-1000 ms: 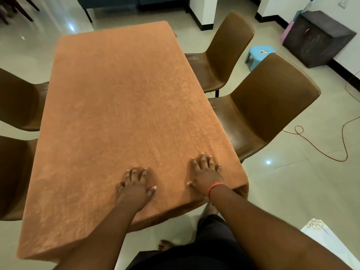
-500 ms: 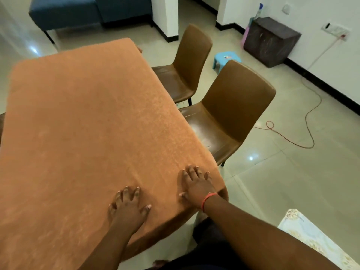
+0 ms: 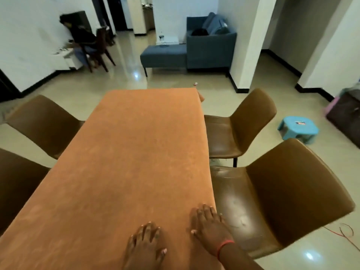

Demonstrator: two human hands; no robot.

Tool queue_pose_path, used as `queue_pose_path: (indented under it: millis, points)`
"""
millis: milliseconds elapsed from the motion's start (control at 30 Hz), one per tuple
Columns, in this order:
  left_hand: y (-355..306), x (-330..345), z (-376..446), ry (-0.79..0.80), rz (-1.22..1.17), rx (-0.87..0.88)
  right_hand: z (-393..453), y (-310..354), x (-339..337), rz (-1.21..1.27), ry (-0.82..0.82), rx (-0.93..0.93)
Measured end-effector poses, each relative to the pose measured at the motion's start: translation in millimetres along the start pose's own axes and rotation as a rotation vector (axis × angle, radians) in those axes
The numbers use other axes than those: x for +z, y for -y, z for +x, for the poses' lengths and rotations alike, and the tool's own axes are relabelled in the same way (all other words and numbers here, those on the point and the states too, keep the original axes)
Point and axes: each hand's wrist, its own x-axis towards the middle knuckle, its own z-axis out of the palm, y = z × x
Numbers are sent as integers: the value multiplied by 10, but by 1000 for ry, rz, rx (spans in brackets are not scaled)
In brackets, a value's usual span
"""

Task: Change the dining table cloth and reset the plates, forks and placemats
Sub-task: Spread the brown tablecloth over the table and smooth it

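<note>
Cloth (image 3: 136, 162), orange and smooth, covers the whole dining table. Both hands lie flat on its near end with fingers straight and spread, holding nothing: the left hand (image 3: 145, 245) toward the cloth's middle, the right hand (image 3: 209, 228) (a red band at the wrist) at its right edge. Brown chairs (image 3: 292, 191) stand along both long sides of the cloth. A blue stool (image 3: 298, 129) sits on the floor well right of it.

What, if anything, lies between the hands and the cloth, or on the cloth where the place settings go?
Nothing visible. The left hand and right hand lie flat, directly on the orange cloth at its near end. The cloth's top shows nothing else on it. No plates, forks or placemats are in view.
</note>
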Motion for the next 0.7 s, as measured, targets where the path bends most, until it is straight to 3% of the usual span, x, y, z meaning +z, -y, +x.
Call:
queue_pose_path:
  millis: [133, 200, 367, 700]
  points:
    - [-649, -54, 169, -63, -9, -70, 231, -360, -169, -7, 73, -126]
    - [-869, 22, 299, -17, -44, -114, 249, -486, -194, -8, 111, -173]
    - [-1353, -20, 422, -12, -92, -92, 321, -742, -227, -12, 85, -255]
    - [-1511, -94, 439, -95, -167, -162, 379, -963, -477, -61, 56, -296]
